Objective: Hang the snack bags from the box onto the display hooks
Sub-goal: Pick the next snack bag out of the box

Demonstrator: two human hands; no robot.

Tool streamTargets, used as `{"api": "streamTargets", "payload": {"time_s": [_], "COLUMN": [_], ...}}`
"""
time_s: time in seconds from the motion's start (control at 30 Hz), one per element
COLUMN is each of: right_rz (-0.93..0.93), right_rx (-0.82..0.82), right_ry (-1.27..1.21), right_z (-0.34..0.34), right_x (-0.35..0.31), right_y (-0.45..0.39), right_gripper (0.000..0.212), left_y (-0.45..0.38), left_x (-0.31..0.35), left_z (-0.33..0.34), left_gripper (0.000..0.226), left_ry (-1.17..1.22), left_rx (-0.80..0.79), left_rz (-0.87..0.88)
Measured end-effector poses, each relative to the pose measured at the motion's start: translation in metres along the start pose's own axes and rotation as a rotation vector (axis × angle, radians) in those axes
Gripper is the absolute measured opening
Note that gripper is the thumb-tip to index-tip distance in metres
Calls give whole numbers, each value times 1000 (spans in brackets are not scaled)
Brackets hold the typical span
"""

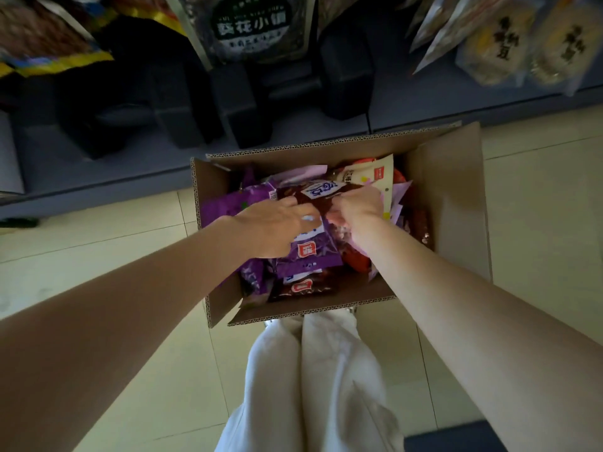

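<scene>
An open cardboard box (456, 203) stands on the floor, filled with several snack bags in purple, dark red and cream. Both of my hands reach into it. My right hand (357, 208) pinches a dark red bag with a white label (321, 194) at its lower edge. My left hand (277, 226) lies over the purple bags (313, 252), its fingers touching the left side of that dark red bag; how they curl is hidden. A cream bag (375, 177) leans at the box's far right.
Snack bags hang above: a dark one (251, 27) at centre, yellowish ones (522, 44) at right, colourful ones (42, 40) at left. A grey shelf base (98, 177) runs behind the box. My legs in white trousers (313, 386) stand just behind it on the tiled floor.
</scene>
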State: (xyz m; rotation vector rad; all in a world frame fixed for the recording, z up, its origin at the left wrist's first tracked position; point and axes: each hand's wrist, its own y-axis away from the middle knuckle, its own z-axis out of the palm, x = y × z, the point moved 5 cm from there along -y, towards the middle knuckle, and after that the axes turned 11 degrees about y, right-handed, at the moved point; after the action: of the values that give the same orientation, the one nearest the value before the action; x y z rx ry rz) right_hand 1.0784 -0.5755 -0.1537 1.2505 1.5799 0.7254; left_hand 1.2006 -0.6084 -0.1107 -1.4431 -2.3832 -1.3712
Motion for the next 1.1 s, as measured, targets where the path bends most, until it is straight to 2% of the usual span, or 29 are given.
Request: {"api": "streamTargets", "payload": {"time_s": [0.07,0.13,0.23,0.3,0.43,0.53,0.57,0.63,0.7,0.73,0.8,0.9,0.93,1.0,1.03,1.1], "right_rz": [-103,-204,-361,-438,-694,-917,-991,-1133,-1261,-1326,-1433,-1480,-1475,-1444,-1433,-1418], "right_rx": [99,153,107,53,3,-54,-33,58,185,275,491,614,519,185,76,-7], "right_ry": [113,159,313,415,647,829,909,1060,1156,1194,1253,1133,1039,863,849,904], "right_z": [-2,-6,-25,-49,-104,-145,-161,-188,-219,-234,-261,-281,-281,-265,-253,-232], "right_x": [1,-12,-54,-91,-191,-271,-296,-337,-368,-381,-407,-432,-436,-435,-435,-432], "right_y": [5,22,72,115,238,375,426,507,588,624,694,760,772,792,803,812], "right_gripper": [21,13,17,14,23,16,21,30,19,15,22,22,19,18,19,17], "left_y": [13,30,63,94,185,269,301,355,412,440,501,558,566,580,590,604], "left_x": [-5,-13,-19,-8,44,99,117,139,167,182,211,239,246,253,249,234], "left_z": [2,-12,-64,-115,-255,-374,-411,-468,-516,-538,-576,-597,-596,-589,-587,-578], "left_gripper": [68,64,52,54,65,56,50,35,20,16,17,28,26,23,23,16], "left_ry": [67,165,366,388,217,137,120,135,187,224,266,352,366,337,306,320], "left_rx": [33,165,379,418,387,439,430,398,443,524,729,945,959,959,974,979], "left_rz": [-53,-171,-309,-295,-186,-136,-163,-304,-350,-335,-273,-169,-148,-151,-166,-179]}}
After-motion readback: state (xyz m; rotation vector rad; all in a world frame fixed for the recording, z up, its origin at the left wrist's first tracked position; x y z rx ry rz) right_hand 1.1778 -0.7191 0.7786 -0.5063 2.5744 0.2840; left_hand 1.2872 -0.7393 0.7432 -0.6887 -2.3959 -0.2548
